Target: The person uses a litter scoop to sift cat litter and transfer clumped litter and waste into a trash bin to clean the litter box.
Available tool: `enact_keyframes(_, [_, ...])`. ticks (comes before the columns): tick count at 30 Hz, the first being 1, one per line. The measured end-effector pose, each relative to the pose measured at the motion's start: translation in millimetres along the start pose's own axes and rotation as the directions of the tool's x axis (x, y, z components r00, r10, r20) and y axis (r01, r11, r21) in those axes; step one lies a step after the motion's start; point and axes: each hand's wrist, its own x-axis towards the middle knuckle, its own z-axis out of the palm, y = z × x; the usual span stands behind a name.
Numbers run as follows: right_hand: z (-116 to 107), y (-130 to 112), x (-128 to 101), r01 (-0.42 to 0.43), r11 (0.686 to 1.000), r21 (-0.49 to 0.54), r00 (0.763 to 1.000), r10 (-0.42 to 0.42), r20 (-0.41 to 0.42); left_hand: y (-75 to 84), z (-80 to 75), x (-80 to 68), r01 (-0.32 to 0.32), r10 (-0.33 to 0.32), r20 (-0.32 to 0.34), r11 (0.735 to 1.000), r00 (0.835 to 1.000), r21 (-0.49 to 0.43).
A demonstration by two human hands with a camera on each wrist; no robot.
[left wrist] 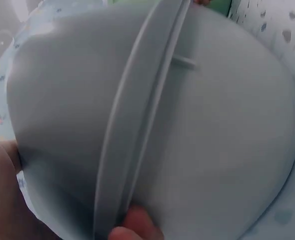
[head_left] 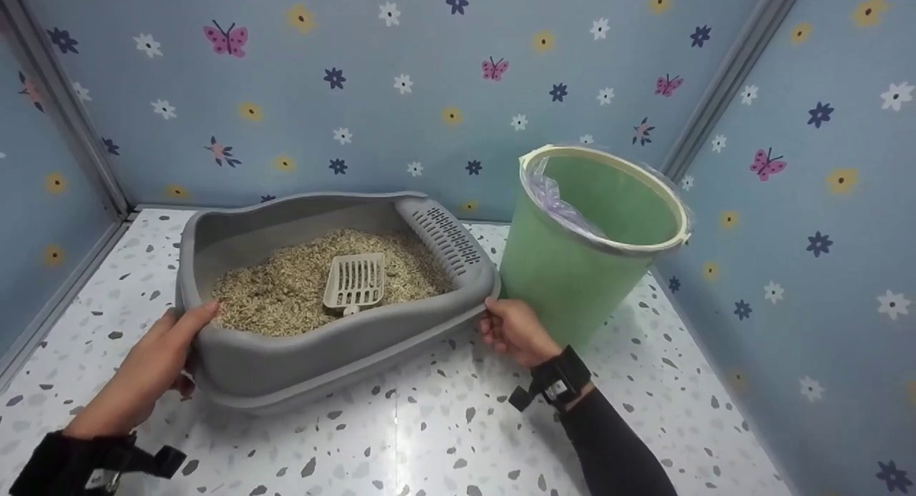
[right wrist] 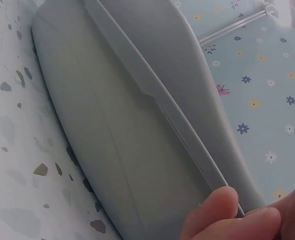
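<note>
A grey litter box (head_left: pixel 343 360) stands on the speckled surface, with brown litter granules (head_left: pixel 279 295) inside. On the granules lies a beige slotted litter scoop (head_left: pixel 356 280). My left hand (head_left: pixel 154 360) grips the box's left end, thumb over the rim and fingers beneath the outer ledge; in the left wrist view the fingertips (left wrist: pixel 137 227) show under that ledge. At the front right corner, my right hand (head_left: pixel 519 330) pinches the ledge between thumb and curled fingers. The right wrist view shows those fingers (right wrist: pixel 212 210) at the ledge's edge.
Right of the box stands a green trash bin (head_left: pixel 572 288) with a pale rim and a translucent purple bag lining it, close behind my right hand. Flower-patterned panels (head_left: pixel 401 66) enclose the back and both sides of the speckled surface (head_left: pixel 429 439).
</note>
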Motion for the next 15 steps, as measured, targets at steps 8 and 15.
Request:
enact_keyframes(8, [-0.2,4.1,-7.7,0.005,0.995,-0.095,1.0,-0.002,0.023,-5.0,-19.0,4.1,0.004,-0.003,0.076,1.0,0.997,-0.009])
enact_keyframes(15, [-3.5,5.4,3.4,0.079,0.993,-0.087,0.989,-0.089,-0.119,5.8,2.4,-27.3,0.012,-0.018,0.094,0.998,0.995,0.058])
